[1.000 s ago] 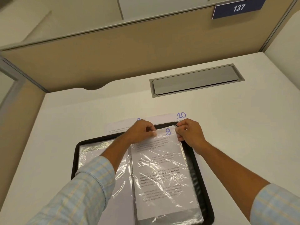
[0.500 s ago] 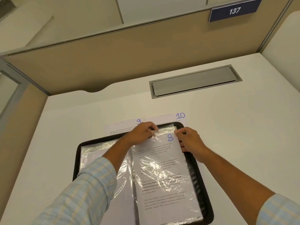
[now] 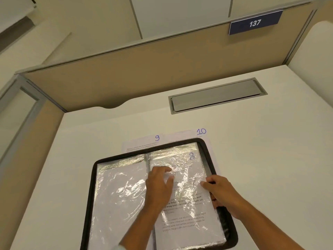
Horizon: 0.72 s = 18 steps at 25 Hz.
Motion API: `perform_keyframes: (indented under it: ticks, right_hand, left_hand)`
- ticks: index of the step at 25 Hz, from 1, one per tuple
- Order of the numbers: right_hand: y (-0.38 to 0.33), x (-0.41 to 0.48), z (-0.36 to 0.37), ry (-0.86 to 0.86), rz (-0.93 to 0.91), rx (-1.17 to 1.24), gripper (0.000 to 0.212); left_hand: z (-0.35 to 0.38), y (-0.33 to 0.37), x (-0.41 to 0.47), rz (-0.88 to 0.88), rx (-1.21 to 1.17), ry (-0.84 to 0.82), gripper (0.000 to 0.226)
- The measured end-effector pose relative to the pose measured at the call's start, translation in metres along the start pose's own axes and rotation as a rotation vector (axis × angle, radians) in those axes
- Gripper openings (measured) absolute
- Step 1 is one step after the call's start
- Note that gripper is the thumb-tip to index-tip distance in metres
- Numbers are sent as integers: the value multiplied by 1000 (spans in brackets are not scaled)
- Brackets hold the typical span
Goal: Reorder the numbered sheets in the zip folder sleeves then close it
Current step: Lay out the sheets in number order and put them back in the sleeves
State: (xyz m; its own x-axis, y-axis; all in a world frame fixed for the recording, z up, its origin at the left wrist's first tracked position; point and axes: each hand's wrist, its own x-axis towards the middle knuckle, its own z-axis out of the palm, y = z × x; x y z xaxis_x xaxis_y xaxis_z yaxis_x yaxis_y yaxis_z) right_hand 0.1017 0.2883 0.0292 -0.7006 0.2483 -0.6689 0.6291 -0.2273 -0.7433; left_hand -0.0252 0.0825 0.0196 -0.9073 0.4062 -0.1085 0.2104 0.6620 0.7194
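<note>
- Looking down through the head view, the open zip folder point(image 3: 92, 186) lies flat on the white bench point(image 3: 270, 159), directly below the person, with its spine running away from them.
- Left hand point(image 3: 158, 183) lies with fingers spread and fairly straight on the clear sleeve point(image 3: 189, 192) near the spine, pressing it down and holding nothing.
- Right hand point(image 3: 221, 192) is at that sleeve's outer edge and seems to pinch it, with a digit on top and fingertips curled beneath.
- Sheet 8 point(image 3: 187, 222) sits fully inside this sleeve, its handwritten number at the far corner.
- Sheet 9 point(image 3: 140, 143) and sheet 10 point(image 3: 187, 135) lie beyond the folder's far rim, partly under it and well ahead of both hands. 9 lies straight beyond the left hand and 10 is offset toward the right, so the left hand looks better placed for 9.
- Sleeve plastic is thin, crinkled and glossy, the paper is matte with printed text, and the folder's rim is black and round-cornered.
</note>
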Motion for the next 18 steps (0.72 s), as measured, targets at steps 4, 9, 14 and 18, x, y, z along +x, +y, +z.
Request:
perform_keyframes:
  ticks: [4,9,14,18]
  right_hand:
    - [-1,-24,18,-14,-75,16,15]
    - [-18,-50,55,10,-175,58,16]
    - [-15,-62,103,-28,-332,25,29]
    - [-8,-62,135,-82,-396,-61,33]
  left_hand:
    - [0,-7,-51,-26,-44,-221,42]
    - [-37,35,-59,-199,-314,-317,42]
    - [-85,46,-57,-376,-590,-324,39]
    - [-116,19,-54,-399,-467,-177,23]
